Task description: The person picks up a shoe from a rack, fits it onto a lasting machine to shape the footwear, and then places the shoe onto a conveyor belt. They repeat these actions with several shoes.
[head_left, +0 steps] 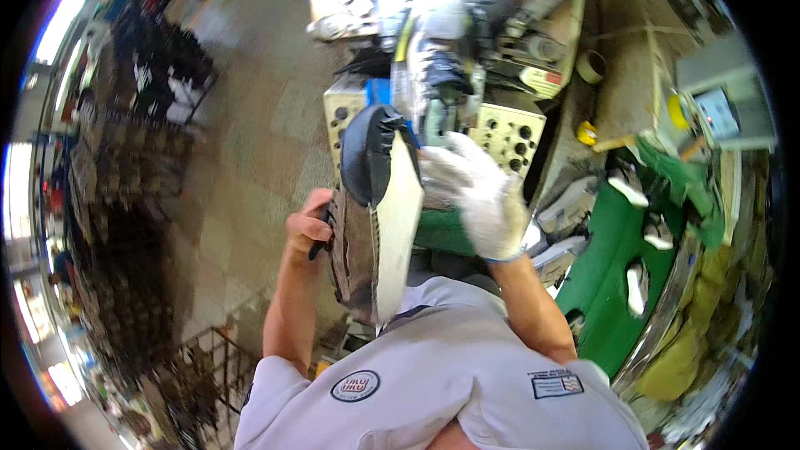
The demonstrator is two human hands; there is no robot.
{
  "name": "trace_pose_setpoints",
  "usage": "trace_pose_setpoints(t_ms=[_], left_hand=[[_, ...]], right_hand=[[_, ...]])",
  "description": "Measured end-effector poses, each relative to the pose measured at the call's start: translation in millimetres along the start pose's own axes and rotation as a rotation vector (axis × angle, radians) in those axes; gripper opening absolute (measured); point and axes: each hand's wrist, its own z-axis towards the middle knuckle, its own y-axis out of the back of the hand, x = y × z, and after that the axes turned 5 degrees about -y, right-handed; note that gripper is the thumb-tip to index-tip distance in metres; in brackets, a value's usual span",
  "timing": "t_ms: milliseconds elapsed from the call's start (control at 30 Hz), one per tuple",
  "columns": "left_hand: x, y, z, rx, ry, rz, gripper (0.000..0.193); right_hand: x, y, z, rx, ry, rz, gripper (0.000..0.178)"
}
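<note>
A lasted shoe upper (pixel 353 242) is held up in front of my body, brown along its side with a black toe part and a pale, flat underside. My bare left hand (pixel 309 222) is closed at its left side, and something small and black shows by the fingers. A white knitted glove covers my right hand (pixel 483 200). Its fingers stretch left, smeared by motion, close to the pale underside; whether they touch it I cannot tell. Just beyond the upper stands a machine (pixel 440 75) with a black, shoe-shaped piece at its middle.
Knobbed control panels (pixel 510 138) flank the machine. To the right, a green padded surface (pixel 612 262) carries several shoe parts. A yellow tape measure (pixel 587 132) lies on the workbench (pixel 621 58). Dark loaded racks (pixel 125 167) stand left, across the tiled floor (pixel 250 117).
</note>
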Motion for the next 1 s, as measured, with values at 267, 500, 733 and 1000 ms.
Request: trace_pose_setpoints(t_ms=[267, 500, 733, 1000], left_hand=[[68, -157, 70, 0.008, -0.054, 0.462, 0.048], [151, -292, 136, 0.238, 0.528, 0.297, 0.043], [256, -378, 128, 0.580, 0.589, 0.605, 0.031], [413, -448, 114, 0.894, 0.644, 0.908, 0.046]], right_hand=[[73, 51, -50, -0.232, -0.057, 0.002, 0.051], [120, 110, -141, -0.467, 0.228, -0.347, 0.074], [152, 164, -235, -0.679, 0.440, -0.214, 0.063], [171, 266, -352, -1.012, 0.443, -0.116, 0.038]])
